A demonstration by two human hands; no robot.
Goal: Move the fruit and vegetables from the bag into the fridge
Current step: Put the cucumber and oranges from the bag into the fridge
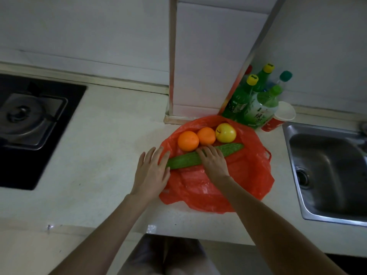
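A red plastic bag (pixel 246 175) lies spread flat on the pale counter. On it rest two oranges (pixel 188 141) (pixel 206 135), a yellow apple (pixel 225 132) and a long green bitter gourd (pixel 184 160) lying slantwise. My right hand (pixel 213 161) lies over the gourd's middle with the fingers curled on it. My left hand (pixel 153 171) is flat, fingers apart, touching the gourd's left end and the bag's edge. No fridge is in view.
A gas hob (pixel 29 124) is set into the counter at the left. A steel sink (pixel 327 171) is at the right. Several green bottles (pixel 258 104) and a paper cup (pixel 282 116) stand behind the bag beside a white column (pixel 208 66).
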